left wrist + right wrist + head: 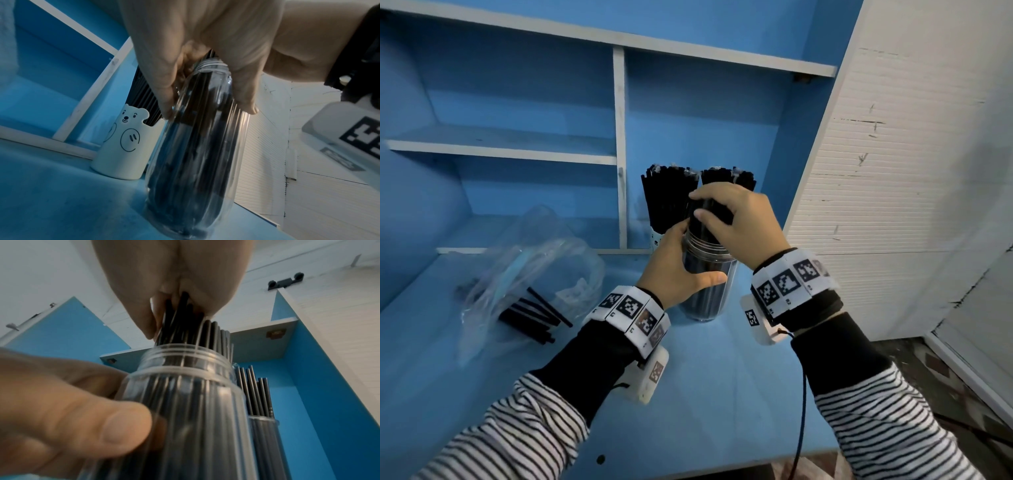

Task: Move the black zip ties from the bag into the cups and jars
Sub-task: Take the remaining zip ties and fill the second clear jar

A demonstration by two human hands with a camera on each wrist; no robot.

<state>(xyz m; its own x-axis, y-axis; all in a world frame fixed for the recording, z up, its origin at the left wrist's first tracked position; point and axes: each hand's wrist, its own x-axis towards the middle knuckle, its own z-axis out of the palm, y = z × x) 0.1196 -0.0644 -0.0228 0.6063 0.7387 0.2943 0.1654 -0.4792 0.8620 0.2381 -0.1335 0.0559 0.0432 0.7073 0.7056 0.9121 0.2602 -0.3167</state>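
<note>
A clear ribbed jar (pixel 710 301) stands on the blue desk, packed with black zip ties. My left hand (pixel 688 263) grips its upper body, thumb in front. My right hand (pixel 697 206) pinches the top of the zip tie bundle (pixel 180 326) that sticks out of the jar's threaded mouth (pixel 185 356). In the left wrist view the jar (pixel 195 154) fills the middle. The clear plastic bag (pixel 527 270) lies to the left, with a few zip ties (pixel 534 315) at its opening.
Behind the jar stand a white bear cup (pixel 123 146) full of zip ties (pixel 667 198) and a second clear jar (pixel 265 443), also filled. Blue shelves with white edges (pixel 619 144) rise at the back. A white panel (pixel 893 171) closes the right side.
</note>
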